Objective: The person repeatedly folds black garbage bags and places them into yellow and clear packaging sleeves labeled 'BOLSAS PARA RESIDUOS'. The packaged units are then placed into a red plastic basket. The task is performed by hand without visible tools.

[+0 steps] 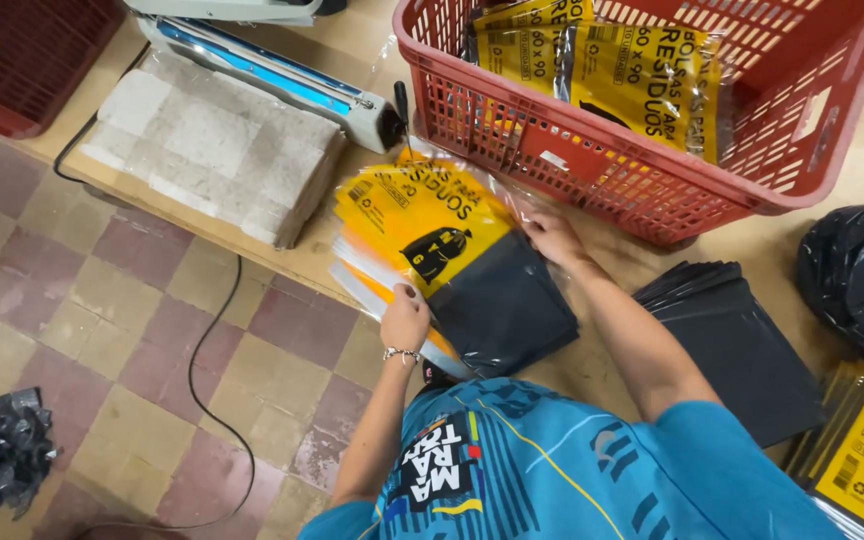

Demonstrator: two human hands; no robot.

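On wood, both hands — left hand (405,318), right hand (550,238) — press glossy packet (452,270).

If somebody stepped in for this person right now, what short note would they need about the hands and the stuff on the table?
Left hand: resting on the near edge of the clear packet, the one with a yellow label and folded dark bags inside, lying on the wooden table.
Right hand: flat on the packet's far edge, beside the red basket.
Done: filled yellow-labelled packets already lie in the basket.
Left: a stack of folded dark bags waits to the right; the packet under the hands looks not yet sealed. The heat sealer sits farther along the table.
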